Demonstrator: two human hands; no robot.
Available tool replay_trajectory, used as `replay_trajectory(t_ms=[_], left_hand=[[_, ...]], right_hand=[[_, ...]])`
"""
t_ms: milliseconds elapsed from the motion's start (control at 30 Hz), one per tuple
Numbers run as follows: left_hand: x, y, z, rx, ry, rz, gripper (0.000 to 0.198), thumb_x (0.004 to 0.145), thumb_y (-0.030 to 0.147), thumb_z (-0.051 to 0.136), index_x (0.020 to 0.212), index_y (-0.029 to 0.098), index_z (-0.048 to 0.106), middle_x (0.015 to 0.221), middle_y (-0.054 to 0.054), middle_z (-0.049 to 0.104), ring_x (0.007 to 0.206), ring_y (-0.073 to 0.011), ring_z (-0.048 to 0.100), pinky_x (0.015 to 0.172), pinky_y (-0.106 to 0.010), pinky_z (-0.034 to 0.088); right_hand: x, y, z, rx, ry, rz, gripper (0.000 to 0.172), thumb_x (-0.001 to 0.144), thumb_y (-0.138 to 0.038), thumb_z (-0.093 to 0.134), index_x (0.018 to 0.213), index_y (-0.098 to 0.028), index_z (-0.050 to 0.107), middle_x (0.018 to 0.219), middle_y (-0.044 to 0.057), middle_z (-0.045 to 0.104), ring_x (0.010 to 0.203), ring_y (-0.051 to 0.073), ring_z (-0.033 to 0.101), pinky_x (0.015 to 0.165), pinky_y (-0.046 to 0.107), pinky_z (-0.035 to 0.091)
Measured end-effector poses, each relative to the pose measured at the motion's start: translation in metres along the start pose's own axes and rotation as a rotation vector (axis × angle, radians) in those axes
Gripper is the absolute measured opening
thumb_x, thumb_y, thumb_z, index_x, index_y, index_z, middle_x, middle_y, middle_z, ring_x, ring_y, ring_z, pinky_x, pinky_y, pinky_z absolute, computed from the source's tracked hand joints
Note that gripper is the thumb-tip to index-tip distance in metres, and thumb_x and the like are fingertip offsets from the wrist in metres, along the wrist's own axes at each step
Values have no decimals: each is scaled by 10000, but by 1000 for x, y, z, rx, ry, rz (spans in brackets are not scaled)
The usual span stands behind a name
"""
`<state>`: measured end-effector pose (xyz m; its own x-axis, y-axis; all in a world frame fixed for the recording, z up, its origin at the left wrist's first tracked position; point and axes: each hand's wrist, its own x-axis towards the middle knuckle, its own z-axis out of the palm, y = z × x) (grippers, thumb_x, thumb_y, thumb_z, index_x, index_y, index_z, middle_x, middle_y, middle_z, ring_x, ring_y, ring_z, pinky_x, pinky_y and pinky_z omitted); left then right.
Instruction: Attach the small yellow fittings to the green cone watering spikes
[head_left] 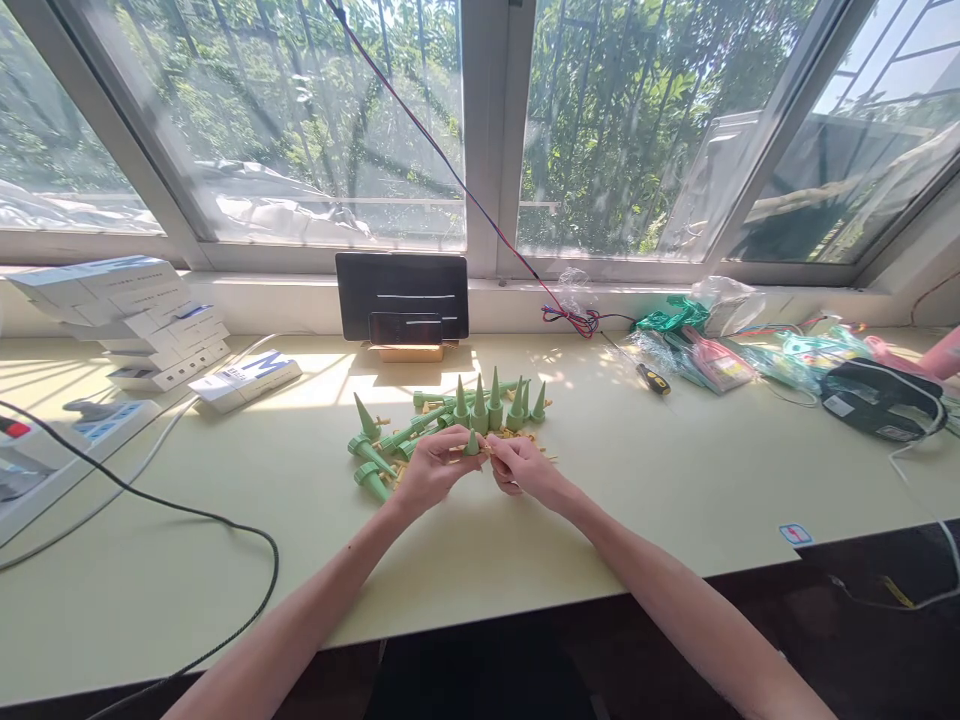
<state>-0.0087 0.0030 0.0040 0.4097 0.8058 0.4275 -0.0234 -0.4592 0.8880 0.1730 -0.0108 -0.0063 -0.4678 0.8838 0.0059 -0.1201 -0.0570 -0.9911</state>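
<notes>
green cone (471, 444) pinched between my left hand (429, 470) and right hand (525, 467): moulded plastic, matt, smooth under the fingertips. standing cones (495, 400) just beyond my fingers: same dull green plastic, faint sheen where sun hits. small tan pegs (534, 437) scattered by my right fingers: plastic by the look, too small to tell the finish. desk top (525, 560) under my wrists: pale, smooth, matt laminate. tablet (401, 290) far beyond my fingers: glossy black screen, on a bare wood block (409, 353). boxes (142, 315) far left: white card, slight gloss. bags (720, 300) far right: clear, crinkled, shiny film. cable (247, 530) left of my forearm: black, matt.
</notes>
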Motion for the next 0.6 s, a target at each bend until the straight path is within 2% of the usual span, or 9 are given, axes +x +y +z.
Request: replay_trajectory(t_ms=[167, 300, 467, 600], left_hand=[[-1, -2, 0, -68, -3, -42, 207, 775, 357, 781, 864, 170, 771, 861, -65, 629, 721, -148, 593, 649, -312, 617], [-1, -3, 0, -78, -3, -39, 171, 776, 318, 785, 864, 173, 769, 870, -65, 641, 715, -148, 612, 661, -310, 615], [0, -3, 1, -96, -5, -28, 180, 782, 305, 783, 891, 162, 764, 896, -89, 691, 793, -187, 655, 728, -342, 620], [0, -2, 1, -116, -4, -32, 151, 787, 270, 778, 890, 160, 762, 939, -96, 728, 842, -201, 677, 759, -347, 617]], right_hand=[[3, 6, 0, -50, 31, -62, 595, 881, -676, 500, 553, -219, 306, 534, -66, 238, 445, 69, 167, 417, 246, 160], [2, 7, 0, -130, 70, -85, 583, 897, -670, 463, 557, -220, 316, 533, -57, 256, 448, 78, 201, 424, 250, 185], [-2, 5, 2, -356, 156, -245, 528, 968, -574, 380, 586, -211, 344, 546, -36, 316, 493, 101, 292, 483, 250, 244], [-6, 1, 4, -542, 220, -357, 466, 1001, -475, 349, 622, -205, 333, 580, -31, 312, 540, 111, 295, 538, 261, 236]])
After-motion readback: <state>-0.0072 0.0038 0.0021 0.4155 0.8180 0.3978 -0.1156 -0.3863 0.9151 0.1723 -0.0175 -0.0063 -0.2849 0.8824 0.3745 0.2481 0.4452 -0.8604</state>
